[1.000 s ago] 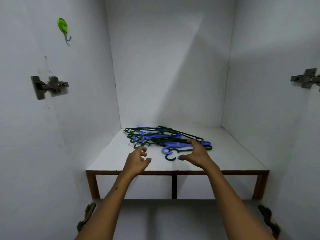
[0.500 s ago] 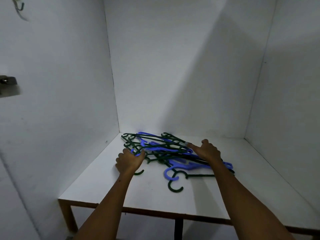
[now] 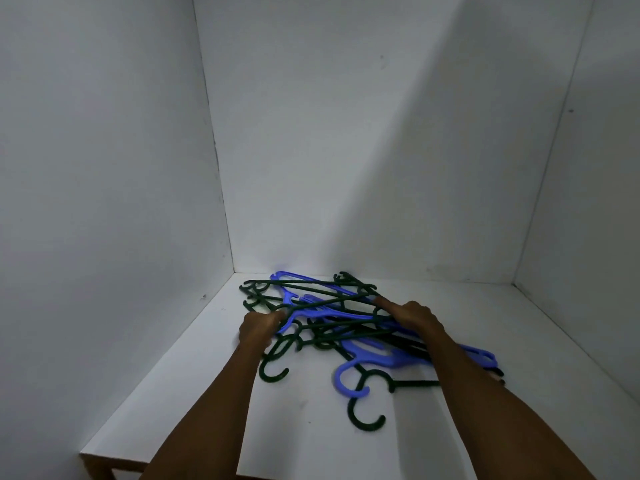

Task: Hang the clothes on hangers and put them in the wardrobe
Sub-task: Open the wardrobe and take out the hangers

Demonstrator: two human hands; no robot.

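Note:
A tangled pile of dark green and blue plastic hangers (image 3: 332,317) lies on the white shelf (image 3: 194,382) inside the wardrobe. My left hand (image 3: 258,329) is at the pile's left edge, fingers curled round a blue hanger's arm. My right hand (image 3: 412,315) rests on the pile's right part, fingers curled over green hanger bars. A blue hook (image 3: 346,379) and a green hook (image 3: 367,410) stick out toward me. No clothes are in view.
White wardrobe walls close in at the left (image 3: 104,202), back (image 3: 363,150) and right (image 3: 595,202). The shelf's wooden front edge (image 3: 104,467) shows at the bottom left. Bare shelf surface lies in front of the pile.
Both hands have reached forward from the shelf's front into the hanger pile and closed on hangers. The view has moved closer and lower into the wardrobe.

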